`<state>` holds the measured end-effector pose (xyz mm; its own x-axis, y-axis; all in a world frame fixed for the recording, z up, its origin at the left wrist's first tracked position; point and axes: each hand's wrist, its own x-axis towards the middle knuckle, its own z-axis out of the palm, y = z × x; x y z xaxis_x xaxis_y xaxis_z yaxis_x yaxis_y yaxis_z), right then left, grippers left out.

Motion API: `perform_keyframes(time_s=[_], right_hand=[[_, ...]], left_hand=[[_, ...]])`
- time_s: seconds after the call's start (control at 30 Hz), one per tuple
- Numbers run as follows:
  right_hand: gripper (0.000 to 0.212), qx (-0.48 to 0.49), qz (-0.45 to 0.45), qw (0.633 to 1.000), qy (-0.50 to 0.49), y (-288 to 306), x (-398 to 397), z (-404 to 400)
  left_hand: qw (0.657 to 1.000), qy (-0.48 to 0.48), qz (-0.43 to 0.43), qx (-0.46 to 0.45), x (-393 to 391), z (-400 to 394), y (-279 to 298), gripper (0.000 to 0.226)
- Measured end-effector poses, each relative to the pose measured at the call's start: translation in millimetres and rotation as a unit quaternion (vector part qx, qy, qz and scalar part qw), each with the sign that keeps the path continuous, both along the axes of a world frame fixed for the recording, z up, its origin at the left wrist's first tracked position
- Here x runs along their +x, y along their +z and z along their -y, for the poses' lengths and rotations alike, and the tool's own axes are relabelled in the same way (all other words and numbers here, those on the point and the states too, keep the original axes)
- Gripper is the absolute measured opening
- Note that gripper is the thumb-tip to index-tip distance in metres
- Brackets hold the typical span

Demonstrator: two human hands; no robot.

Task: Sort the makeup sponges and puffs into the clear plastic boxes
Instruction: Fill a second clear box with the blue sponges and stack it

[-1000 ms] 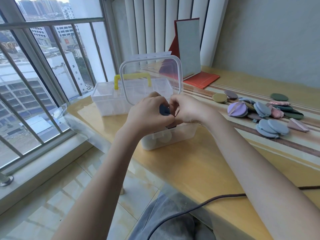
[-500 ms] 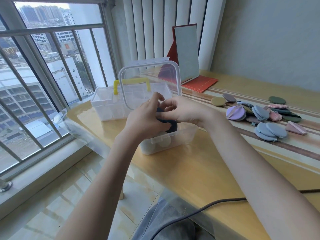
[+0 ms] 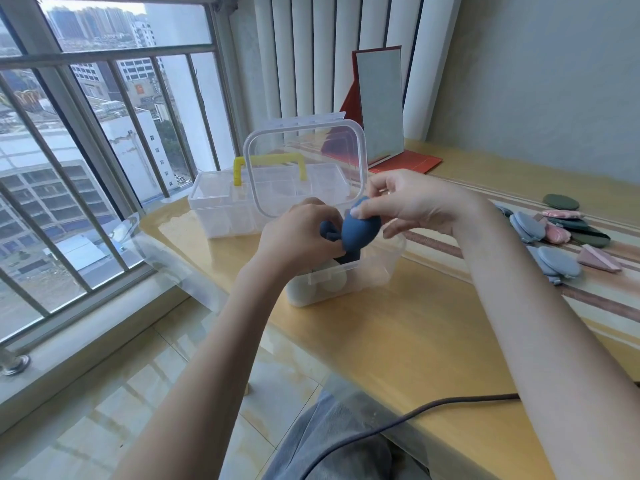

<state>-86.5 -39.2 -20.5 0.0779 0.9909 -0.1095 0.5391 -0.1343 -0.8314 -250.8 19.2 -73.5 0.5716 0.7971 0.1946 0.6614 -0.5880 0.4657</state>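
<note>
I see both hands meeting just above the small clear plastic box (image 3: 367, 271) that stands near the wooden table's (image 3: 398, 337) front edge. That box's clear lid (image 3: 304, 168) stands upright behind the hands. The right hand (image 3: 412, 202) pinches a dark blue rounded makeup puff (image 3: 358, 230) at its top edge, thumb and forefinger pressed together on it, the other fingers spread loosely apart. The puff hangs face toward me, its long axis running roughly top to bottom with a slight lean to the right, directly over the box's opening. The left hand (image 3: 301, 233) is curled closed around a bunched dark blue piece on the puff's left side; I cannot tell whether that is the puff's strap or a second puff. Pale round sponges (image 3: 332, 282) lie inside the box. Behind the box sits a larger clear compartment case with a yellow handle (image 3: 221, 206). Well to the right of the box, a heap of grey-blue, pink and dark green puffs (image 3: 561, 237) rests on the table.
</note>
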Motion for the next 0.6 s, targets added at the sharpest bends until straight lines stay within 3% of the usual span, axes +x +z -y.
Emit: perform_keyframes(time_s=[0.23,0.37,0.53,0.6], right_hand=[[0.023,-0.062,0.154,0.984,0.063,3.8,-7.8,5.0],[0.024,-0.056,0.279,0.955,0.087,-4.0,-15.9,3.8],[0.026,-0.064,0.249,0.961,0.1,-6.0,-13.7,1.0],[0.026,-0.066,0.226,0.966,0.107,-5.8,-11.8,1.4]], left_hand=[[1.0,0.008,0.003,0.019,1.2,-1.1,-1.9,0.011],[1.0,-0.01,-0.01,0.008,-0.9,-1.2,-1.4,0.018],[0.996,-0.061,-0.047,-0.047,-6.8,0.6,4.0,0.047],[0.994,-0.074,-0.072,-0.032,-4.4,-0.7,2.7,0.045]])
